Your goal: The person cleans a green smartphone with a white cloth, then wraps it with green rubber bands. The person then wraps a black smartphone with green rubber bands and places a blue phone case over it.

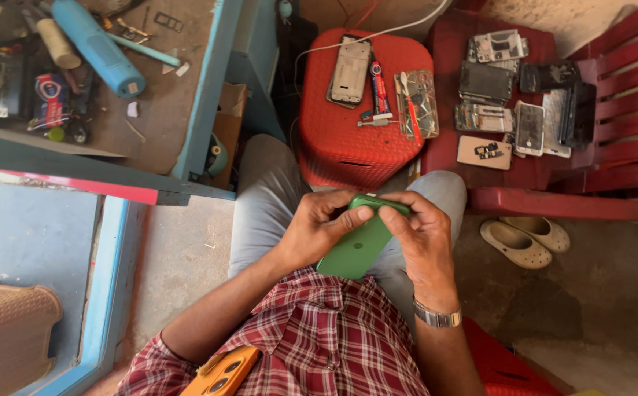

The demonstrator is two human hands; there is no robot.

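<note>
A green phone (354, 248) lies back side up over my lap, held in both hands. My left hand (317, 226) grips its left edge with the thumb pressed on the top of the back. My right hand (423, 236) wraps the upper right corner, fingers curled over the top end. A metal watch (437, 317) sits on my right wrist. An orange phone (223, 372) sticks out of my checked shirt pocket.
A red stool (348, 147) ahead carries a phone frame (349, 71), a glue tube (379, 86) and a cracked screen (420, 103). A red chair (553, 198) to the right holds several dismantled phones. A blue workbench (209, 95) with tools stands left. Sandals (524, 238) lie on the floor.
</note>
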